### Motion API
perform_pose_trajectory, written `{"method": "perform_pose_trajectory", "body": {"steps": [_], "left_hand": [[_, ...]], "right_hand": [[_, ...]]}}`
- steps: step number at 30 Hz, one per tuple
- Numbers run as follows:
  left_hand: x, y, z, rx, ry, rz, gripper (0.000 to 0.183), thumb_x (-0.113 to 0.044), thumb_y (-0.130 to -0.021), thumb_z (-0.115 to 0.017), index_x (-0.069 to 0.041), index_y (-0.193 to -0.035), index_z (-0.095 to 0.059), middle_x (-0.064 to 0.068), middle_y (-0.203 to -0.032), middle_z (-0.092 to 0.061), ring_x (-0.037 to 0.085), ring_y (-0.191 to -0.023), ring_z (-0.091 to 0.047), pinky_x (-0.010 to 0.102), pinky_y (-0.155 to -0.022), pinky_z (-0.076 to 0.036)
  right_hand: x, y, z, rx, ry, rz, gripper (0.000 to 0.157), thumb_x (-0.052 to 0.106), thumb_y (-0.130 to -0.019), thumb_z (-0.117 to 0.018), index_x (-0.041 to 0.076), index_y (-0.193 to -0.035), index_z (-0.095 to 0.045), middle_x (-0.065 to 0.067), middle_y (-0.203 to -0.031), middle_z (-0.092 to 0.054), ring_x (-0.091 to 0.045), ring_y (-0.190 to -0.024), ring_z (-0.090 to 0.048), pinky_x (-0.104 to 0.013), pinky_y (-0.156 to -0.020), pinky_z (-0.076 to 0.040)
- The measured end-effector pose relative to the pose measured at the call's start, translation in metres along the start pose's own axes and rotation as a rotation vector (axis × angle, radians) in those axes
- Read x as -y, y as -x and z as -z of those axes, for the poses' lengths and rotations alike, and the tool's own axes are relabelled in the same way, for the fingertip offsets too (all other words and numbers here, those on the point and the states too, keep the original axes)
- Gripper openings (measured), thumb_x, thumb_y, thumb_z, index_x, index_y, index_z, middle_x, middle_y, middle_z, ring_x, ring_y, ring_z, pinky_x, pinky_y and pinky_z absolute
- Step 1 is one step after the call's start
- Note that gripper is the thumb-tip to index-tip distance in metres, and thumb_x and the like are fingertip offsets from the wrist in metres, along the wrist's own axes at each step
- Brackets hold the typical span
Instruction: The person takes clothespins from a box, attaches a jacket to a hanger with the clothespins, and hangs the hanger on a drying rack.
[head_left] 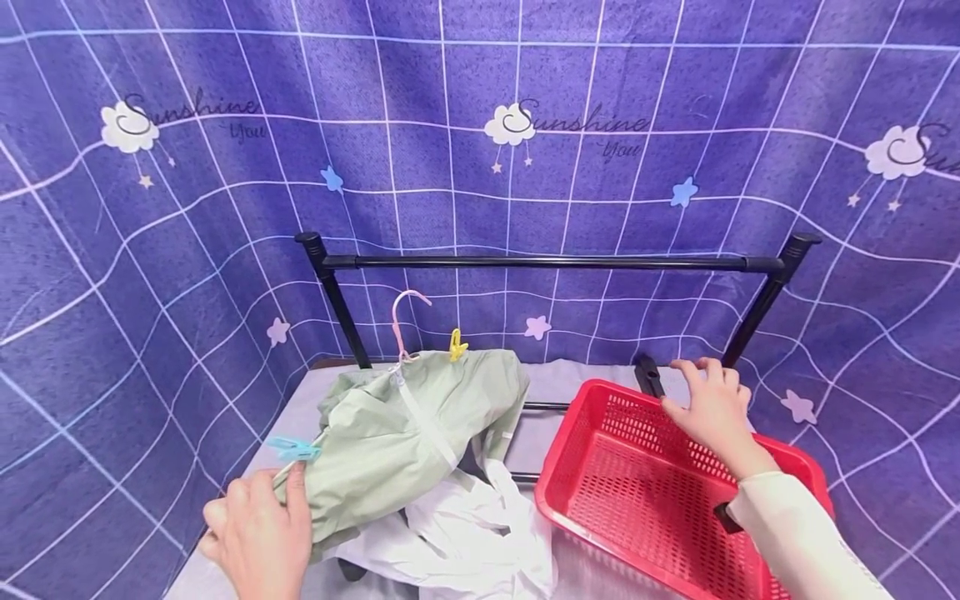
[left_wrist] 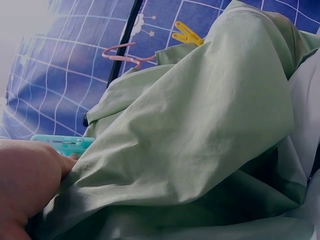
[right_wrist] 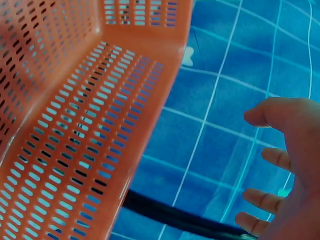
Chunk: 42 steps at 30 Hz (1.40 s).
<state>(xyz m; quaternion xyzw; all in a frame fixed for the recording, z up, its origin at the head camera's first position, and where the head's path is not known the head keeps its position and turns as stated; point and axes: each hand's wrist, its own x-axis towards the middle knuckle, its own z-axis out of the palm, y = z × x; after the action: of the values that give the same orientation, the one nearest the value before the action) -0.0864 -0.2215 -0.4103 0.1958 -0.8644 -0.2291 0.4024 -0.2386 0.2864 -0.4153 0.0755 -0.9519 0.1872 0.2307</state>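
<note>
A light green garment (head_left: 390,450) lies over a pink hanger (head_left: 400,321), whose hook points up. My left hand (head_left: 258,521) pinches the garment's left edge between thumb and fingers. Just above that hand a turquoise clothespin (head_left: 296,450) is clipped to the edge; the left wrist view shows the same clothespin (left_wrist: 62,144) beside the thumb. A yellow clothespin (head_left: 457,345) sits on the garment's upper edge. My right hand (head_left: 716,408) hovers over the far rim of a red plastic basket (head_left: 551,483), fingers spread and holding nothing.
A black rack (head_left: 555,262) with two uprights stands at the back. White cloth (head_left: 480,533) lies below the green garment. A black piece (head_left: 648,375) shows behind the basket. Patterned purple fabric (head_left: 570,192) surrounds the table (head_left: 555,375).
</note>
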Motion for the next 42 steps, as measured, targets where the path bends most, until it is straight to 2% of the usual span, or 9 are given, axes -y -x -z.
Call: {"method": "perform_pose_trajectory", "body": {"steps": [8, 13, 17, 21, 25, 35, 42], "left_hand": [[0.0, 0.003, -0.001, -0.022, 0.003, -0.014, 0.036, -0.031, -0.096, -0.06, 0.005, -0.099, -0.057, 0.03, -0.092, -0.049, 0.058, -0.097, -0.038, 0.07, -0.073, -0.026], [-0.001, 0.002, 0.0, -0.022, 0.004, -0.017, 0.035, -0.03, -0.095, -0.06, 0.005, -0.099, -0.057, 0.03, -0.092, -0.048, 0.058, -0.097, -0.038, 0.07, -0.072, -0.026], [-0.001, 0.003, 0.0, -0.03, 0.01, -0.03, 0.034, -0.03, -0.095, -0.06, 0.004, -0.098, -0.056, 0.03, -0.091, -0.047, 0.058, -0.096, -0.038, 0.07, -0.071, -0.026], [0.0, 0.004, 0.0, -0.039, 0.012, -0.038, 0.034, -0.029, -0.096, -0.06, 0.004, -0.097, -0.055, 0.03, -0.091, -0.048, 0.058, -0.096, -0.038, 0.07, -0.071, -0.025], [0.0, 0.004, 0.001, -0.037, 0.012, -0.035, 0.034, -0.029, -0.095, -0.06, 0.005, -0.096, -0.055, 0.03, -0.091, -0.048, 0.057, -0.096, -0.038, 0.069, -0.072, -0.025], [-0.001, 0.004, 0.003, -0.036, 0.017, -0.034, 0.032, -0.028, -0.095, -0.06, 0.004, -0.098, -0.057, 0.03, -0.094, -0.05, 0.056, -0.097, -0.038, 0.068, -0.072, -0.025], [-0.001, 0.004, 0.003, -0.047, 0.012, -0.036, 0.032, -0.028, -0.094, -0.061, 0.004, -0.098, -0.058, 0.03, -0.094, -0.05, 0.056, -0.096, -0.039, 0.068, -0.071, -0.026]], "right_hand": [[-0.013, 0.002, 0.007, -0.019, -0.046, -0.11, 0.052, 0.025, -0.084, -0.07, 0.002, -0.127, -0.051, -0.034, -0.125, -0.038, -0.058, -0.112, -0.033, -0.069, -0.079, -0.026], [-0.021, 0.003, 0.006, -0.164, -0.12, -0.171, 0.042, 0.022, -0.083, -0.068, -0.002, -0.114, -0.051, -0.033, -0.118, -0.04, -0.056, -0.108, -0.037, -0.067, -0.08, -0.03], [-0.026, 0.001, 0.004, -0.265, -0.198, -0.246, 0.044, 0.016, -0.081, -0.066, -0.007, -0.112, -0.044, -0.031, -0.111, -0.038, -0.053, -0.103, -0.037, -0.062, -0.08, -0.033], [-0.031, -0.001, 0.0, -0.265, -0.25, -0.35, 0.05, 0.014, -0.082, -0.065, -0.008, -0.117, -0.037, -0.029, -0.11, -0.036, -0.05, -0.103, -0.037, -0.059, -0.081, -0.033], [-0.036, -0.001, -0.004, -0.25, -0.272, -0.413, 0.053, 0.014, -0.083, -0.063, -0.007, -0.123, -0.035, -0.027, -0.109, -0.038, -0.048, -0.1, -0.041, -0.056, -0.077, -0.033], [-0.044, -0.003, -0.01, -0.238, -0.366, -0.407, 0.063, 0.009, -0.087, -0.058, -0.009, -0.139, -0.028, -0.032, -0.113, -0.043, -0.048, -0.101, -0.045, -0.055, -0.084, -0.034], [-0.051, -0.005, -0.018, -0.266, -0.375, -0.392, 0.064, 0.003, -0.086, -0.055, -0.007, -0.143, -0.028, -0.026, -0.107, -0.047, -0.038, -0.091, -0.052, -0.044, -0.08, -0.036]]}}
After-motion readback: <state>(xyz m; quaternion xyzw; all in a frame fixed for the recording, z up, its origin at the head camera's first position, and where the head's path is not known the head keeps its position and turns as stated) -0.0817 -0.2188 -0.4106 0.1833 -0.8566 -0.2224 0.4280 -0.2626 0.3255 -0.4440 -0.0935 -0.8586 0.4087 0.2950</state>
